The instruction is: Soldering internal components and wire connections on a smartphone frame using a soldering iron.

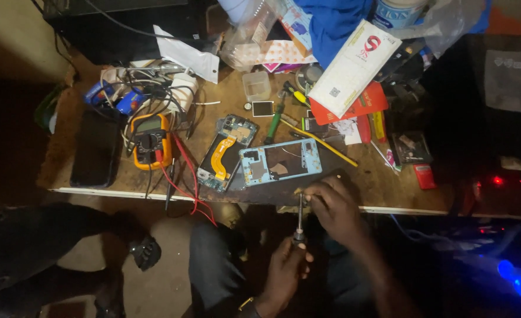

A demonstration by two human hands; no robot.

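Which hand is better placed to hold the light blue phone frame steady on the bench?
Probably the right hand: it is at the bench edge just below the phone frame, pinching the screwdriver tip. The left hand sits lower, gripping the handle.

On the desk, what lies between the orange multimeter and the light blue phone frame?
In the head view, an opened phone with an orange flex cable lies between the multimeter and the phone frame, tilted.

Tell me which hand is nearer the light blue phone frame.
Right. The right hand sits at the table edge just below the light blue phone frame; the left hand is lower, gripping the screwdriver handle.
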